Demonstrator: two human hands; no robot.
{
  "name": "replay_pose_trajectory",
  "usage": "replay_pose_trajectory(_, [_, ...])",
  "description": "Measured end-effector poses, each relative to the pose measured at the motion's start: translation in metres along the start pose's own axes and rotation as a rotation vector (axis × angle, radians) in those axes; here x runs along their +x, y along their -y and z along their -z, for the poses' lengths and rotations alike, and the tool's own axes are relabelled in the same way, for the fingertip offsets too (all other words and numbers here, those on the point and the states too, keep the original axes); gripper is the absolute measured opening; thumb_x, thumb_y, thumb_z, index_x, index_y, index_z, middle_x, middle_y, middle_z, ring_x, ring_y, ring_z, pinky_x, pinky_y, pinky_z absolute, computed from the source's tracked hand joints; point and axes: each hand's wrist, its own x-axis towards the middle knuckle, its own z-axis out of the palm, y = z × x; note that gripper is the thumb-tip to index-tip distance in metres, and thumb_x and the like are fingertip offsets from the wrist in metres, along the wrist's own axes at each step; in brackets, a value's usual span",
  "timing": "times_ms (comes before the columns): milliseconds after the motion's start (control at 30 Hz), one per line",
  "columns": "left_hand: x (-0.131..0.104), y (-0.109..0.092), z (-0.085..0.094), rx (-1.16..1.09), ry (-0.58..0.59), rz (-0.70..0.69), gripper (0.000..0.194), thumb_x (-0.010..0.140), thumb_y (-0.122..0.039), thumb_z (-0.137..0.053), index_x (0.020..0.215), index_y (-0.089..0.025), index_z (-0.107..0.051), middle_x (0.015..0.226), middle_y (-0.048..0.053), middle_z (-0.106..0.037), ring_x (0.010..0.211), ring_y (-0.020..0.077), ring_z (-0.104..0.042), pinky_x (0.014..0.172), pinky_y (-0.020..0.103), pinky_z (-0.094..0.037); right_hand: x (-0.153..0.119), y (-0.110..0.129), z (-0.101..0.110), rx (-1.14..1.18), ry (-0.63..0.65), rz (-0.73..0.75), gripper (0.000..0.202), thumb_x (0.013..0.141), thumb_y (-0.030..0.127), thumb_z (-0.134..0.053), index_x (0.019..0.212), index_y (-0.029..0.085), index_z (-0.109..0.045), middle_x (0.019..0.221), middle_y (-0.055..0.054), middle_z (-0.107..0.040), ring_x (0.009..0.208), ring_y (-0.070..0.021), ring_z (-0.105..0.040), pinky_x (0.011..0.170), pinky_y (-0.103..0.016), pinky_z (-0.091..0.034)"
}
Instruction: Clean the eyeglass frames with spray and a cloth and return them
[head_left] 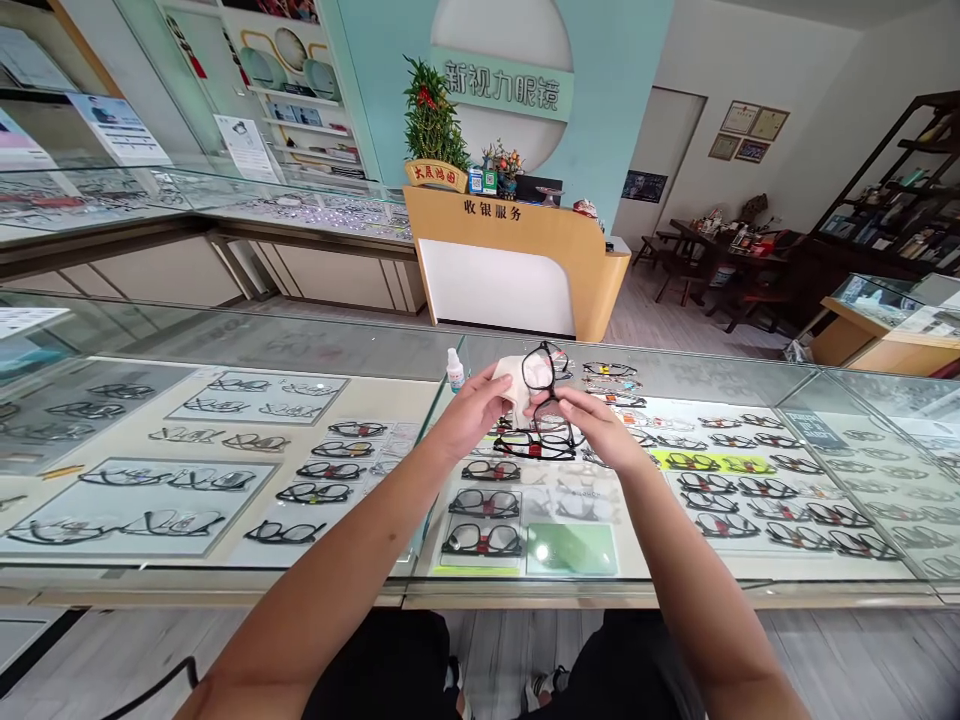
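Above the glass counter, my right hand (589, 422) grips a pair of black-framed eyeglasses (553, 388) near the middle of the frame. The glasses are turned on end, one lens above the other. My left hand (480, 400) pinches a white cleaning cloth (514, 385), which hangs beside the upper lens; whether it touches the glass I cannot tell. A small spray bottle (455, 372) with a white top and blue liquid stands on the counter just left of my left hand.
Under the glass counter top (375, 350) lie several rows of eyeglasses (489, 504) and a green card (571, 549). Beyond it stands a wooden cashier desk (517, 225) with a plant (435, 118). More display cases (337, 205) line the left.
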Motion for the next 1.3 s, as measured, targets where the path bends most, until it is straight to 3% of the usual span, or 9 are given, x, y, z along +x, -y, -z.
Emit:
replay_pose_trajectory(167, [0.001, -0.004, -0.005, -0.082, 0.044, -0.020, 0.027, 0.097, -0.040, -0.071, 0.107, -0.016, -0.079, 0.101, 0.008, -0.080, 0.087, 0.0207, -0.073, 0.078, 0.032, -0.059, 0.001, 0.000, -0.005, -0.012, 0.029, -0.009, 0.042, 0.107, 0.064, -0.067, 0.124, 0.030, -0.083, 0.122, -0.006, -0.084, 0.118, -0.0280, -0.076, 0.117, -0.045, -0.051])
replay_pose_trajectory(300, [0.003, 0.001, -0.001, -0.038, -0.033, -0.053, 0.024, 0.091, -0.038, -0.084, 0.102, -0.018, -0.076, 0.091, 0.004, -0.076, 0.079, 0.0182, -0.068, 0.069, 0.029, -0.054, 0.000, -0.003, -0.007, -0.026, 0.049, -0.010, 0.042, 0.109, 0.063, -0.065, 0.127, 0.029, -0.083, 0.125, -0.006, -0.083, 0.119, -0.0280, -0.075, 0.118, -0.045, -0.050])
replay_pose_trajectory(400, [0.004, 0.007, 0.002, -0.017, -0.119, -0.082, 0.040, 0.084, -0.049, -0.095, 0.093, -0.020, -0.069, 0.083, -0.001, -0.068, 0.073, 0.0151, -0.063, 0.063, 0.026, -0.049, 0.000, -0.006, -0.007, -0.042, 0.062, -0.010, 0.042, 0.110, 0.063, -0.064, 0.130, 0.030, -0.083, 0.124, -0.007, -0.084, 0.119, -0.0282, -0.076, 0.118, -0.046, -0.051])
replay_pose_trajectory(633, [-0.001, 0.013, -0.005, 0.131, -0.116, -0.088, 0.070, 0.075, -0.076, -0.094, 0.086, -0.023, -0.050, 0.072, -0.008, -0.051, 0.057, 0.0080, -0.047, 0.052, 0.022, -0.040, 0.002, -0.009, -0.011, -0.037, 0.072, 0.013, 0.042, 0.110, 0.064, -0.064, 0.128, 0.030, -0.083, 0.123, -0.006, -0.083, 0.117, -0.0272, -0.076, 0.118, -0.046, -0.051])
replay_pose_trajectory(833, [-0.004, 0.016, -0.009, 0.157, -0.134, 0.023, 0.078, 0.070, -0.084, -0.091, 0.092, -0.026, -0.043, 0.072, -0.010, -0.057, 0.052, 0.0090, -0.054, 0.048, 0.023, -0.045, 0.002, -0.004, -0.018, -0.101, 0.104, 0.010, 0.045, 0.109, 0.067, -0.064, 0.124, 0.028, -0.083, 0.125, -0.007, -0.082, 0.124, -0.0280, -0.073, 0.118, -0.046, -0.052])
replay_pose_trajectory(1000, [-0.004, 0.012, -0.013, 0.073, -0.064, 0.055, 0.076, 0.070, -0.078, -0.096, 0.099, -0.024, -0.051, 0.066, -0.009, -0.060, 0.051, 0.0097, -0.056, 0.047, 0.021, -0.045, 0.001, -0.006, -0.018, -0.125, 0.084, -0.016, 0.046, 0.107, 0.067, -0.066, 0.124, 0.029, -0.083, 0.131, -0.006, -0.081, 0.128, -0.0284, -0.071, 0.121, -0.046, -0.050])
replay_pose_trajectory(1300, [-0.008, 0.003, -0.016, 0.001, 0.088, 0.084, 0.061, 0.075, -0.060, -0.102, 0.087, -0.020, -0.057, 0.061, -0.007, -0.057, 0.049, 0.0048, -0.047, 0.053, 0.019, -0.047, 0.001, -0.012, -0.017, -0.003, 0.075, -0.012, 0.041, 0.108, 0.063, -0.068, 0.125, 0.030, -0.084, 0.127, -0.004, -0.083, 0.122, -0.0274, -0.075, 0.120, -0.046, -0.052])
